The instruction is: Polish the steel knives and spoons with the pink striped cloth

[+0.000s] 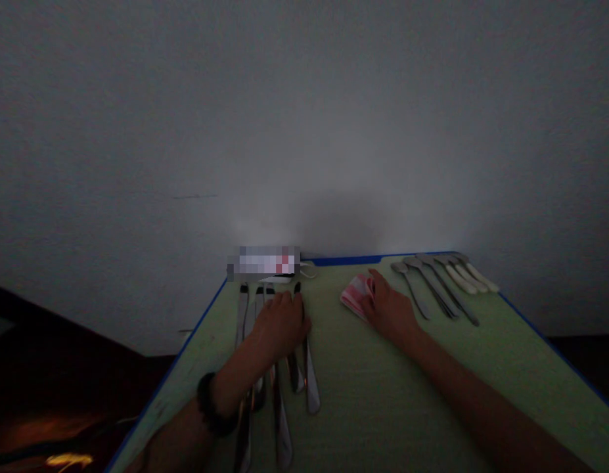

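My left hand (282,323) lies palm down across a row of several metal knives (310,378) laid side by side on the green table (363,387), its fingers curled over their upper ends. Whether it grips one I cannot make out. A dark band circles that wrist. My right hand (390,310) rests on a folded pink-and-white striped cloth (354,293) near the table's middle, fingers pressing on it.
Several spoons (435,286), some with white handles, lie in a row at the far right of the table. A small blurred box (265,263) sits at the far edge against the pale wall. The table has a blue rim; dark floor lies to the left.
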The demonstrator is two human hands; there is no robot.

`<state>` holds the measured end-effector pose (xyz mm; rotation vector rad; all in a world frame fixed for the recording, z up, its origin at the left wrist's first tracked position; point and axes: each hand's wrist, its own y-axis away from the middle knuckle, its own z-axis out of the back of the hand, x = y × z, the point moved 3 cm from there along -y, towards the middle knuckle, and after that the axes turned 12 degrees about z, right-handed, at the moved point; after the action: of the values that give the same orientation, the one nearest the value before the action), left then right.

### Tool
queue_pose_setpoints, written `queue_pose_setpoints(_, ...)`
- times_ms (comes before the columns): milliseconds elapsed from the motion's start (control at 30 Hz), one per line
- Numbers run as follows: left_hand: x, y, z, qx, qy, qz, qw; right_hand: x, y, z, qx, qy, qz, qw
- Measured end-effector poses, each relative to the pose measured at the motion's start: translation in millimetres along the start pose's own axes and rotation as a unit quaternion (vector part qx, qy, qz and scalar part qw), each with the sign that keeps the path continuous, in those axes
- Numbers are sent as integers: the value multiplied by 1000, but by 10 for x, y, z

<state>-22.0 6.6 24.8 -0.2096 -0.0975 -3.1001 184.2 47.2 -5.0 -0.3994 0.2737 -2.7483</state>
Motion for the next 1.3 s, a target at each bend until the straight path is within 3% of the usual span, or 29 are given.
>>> queue_pose_setpoints(133, -133, -77, 43, 53, 5, -3, 999, 6, -90, -33, 17, -13, -26, 999)
queue_pose_setpoints(467, -197, -253, 55, 119, 30, 17, 992, -39, -80, -43, -52, -98, -36, 993)
queue_pose_setpoints(867, -145, -246, 84, 93, 29, 52, 994, -64, -95, -68, -74, -104, -26, 991)
queue_pose_setpoints(1133, -79, -242, 132, -17, -15, 70, 997, -72, -88, -75, -71, -94, -25, 993)
queue_pose_setpoints(1300, -87, -267, 57, -23, -14, 68, 997, -66, -92, -73, -69, -92, -24, 993)
